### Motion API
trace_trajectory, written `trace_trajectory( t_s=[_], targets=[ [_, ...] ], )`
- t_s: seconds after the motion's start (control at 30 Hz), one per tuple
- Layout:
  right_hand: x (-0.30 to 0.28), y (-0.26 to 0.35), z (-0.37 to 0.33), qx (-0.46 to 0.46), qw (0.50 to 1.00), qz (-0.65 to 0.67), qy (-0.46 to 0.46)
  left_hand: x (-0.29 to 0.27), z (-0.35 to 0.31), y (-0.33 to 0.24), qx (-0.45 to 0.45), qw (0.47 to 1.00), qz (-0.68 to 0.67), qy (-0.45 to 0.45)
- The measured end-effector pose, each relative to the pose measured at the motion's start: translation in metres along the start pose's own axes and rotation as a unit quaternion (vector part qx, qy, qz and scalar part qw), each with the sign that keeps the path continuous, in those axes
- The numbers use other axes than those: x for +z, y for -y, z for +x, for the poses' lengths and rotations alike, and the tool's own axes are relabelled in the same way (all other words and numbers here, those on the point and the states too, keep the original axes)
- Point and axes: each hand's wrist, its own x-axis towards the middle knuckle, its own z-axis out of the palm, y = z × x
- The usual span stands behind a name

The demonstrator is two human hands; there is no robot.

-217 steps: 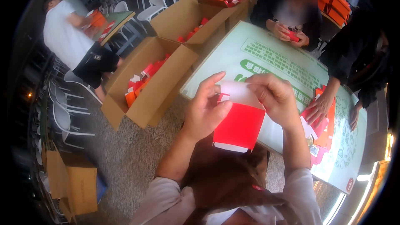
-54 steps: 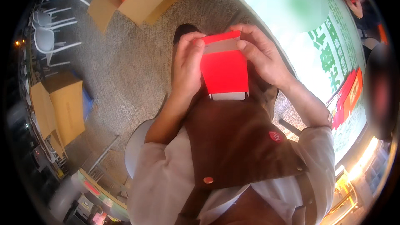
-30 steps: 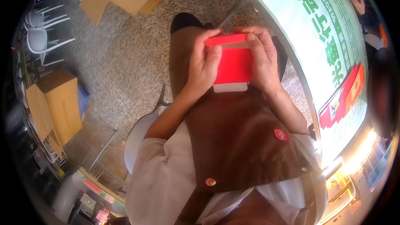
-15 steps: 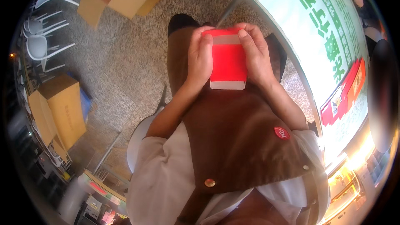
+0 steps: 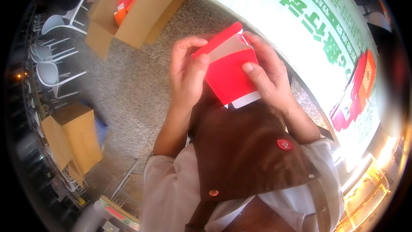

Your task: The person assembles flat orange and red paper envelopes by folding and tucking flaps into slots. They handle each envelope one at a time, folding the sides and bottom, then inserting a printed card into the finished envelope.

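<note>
A small red folding paper box [image 5: 229, 75] is held up in front of my brown apron, tilted, with its top flap bent over toward the upper left. A pale tab sticks out at its lower end, and an inner grey-white strip shows under the flap. My left hand [image 5: 189, 66] grips the box's left edge, thumb on the front by the flap and fingers raised behind it. My right hand [image 5: 268, 71] holds the right side, thumb pressed on the red face and fingers behind the upper edge.
A white table [image 5: 240, 0] with green print curves along my right, with a stack of red and orange flat card pieces [image 5: 358, 90] on it. An open cardboard box [image 5: 150, 8] holding red and orange pieces stands ahead left. Another carton [image 5: 79, 133] and grey chairs [image 5: 53, 73] are at left.
The box has turned from upright to tilted, and its top flap has folded out, showing the inside. My left hand has shifted left and my right thumb has moved down onto the face.
</note>
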Motion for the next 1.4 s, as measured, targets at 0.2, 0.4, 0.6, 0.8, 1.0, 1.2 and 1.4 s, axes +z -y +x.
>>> trace_trajectory(
  t_s=[0.2,0.4,0.6,0.8,1.0,1.2,1.4],
  targets=[
    [-0.008,0.01,-0.006,-0.091,0.995,0.008,0.037,0.003,0.003,-0.031,-0.033,0.995,0.012,0.091],
    [-0.012,0.016,-0.011,-0.059,0.995,0.055,0.065,0.004,-0.002,-0.031,-0.058,0.992,0.012,0.113],
    [-0.012,0.014,-0.022,-0.029,0.994,0.1,0.046,0.008,-0.01,-0.033,-0.11,0.986,-0.017,0.125],
    [-0.014,0.02,-0.022,-0.04,0.996,0.073,0.042,0.014,-0.015,-0.039,-0.123,0.982,-0.011,0.146],
    [-0.005,0.017,-0.025,-0.002,0.99,0.138,-0.011,0.013,-0.009,-0.045,-0.063,0.98,0.055,0.178],
    [-0.01,0.024,-0.021,-0.004,0.996,0.09,0.015,0.006,-0.002,-0.052,-0.054,0.973,0.099,0.201],
    [-0.009,0.023,-0.019,-0.021,0.998,0.059,0.021,0.0,0.001,-0.055,-0.064,0.971,0.115,0.202]
  ],
)
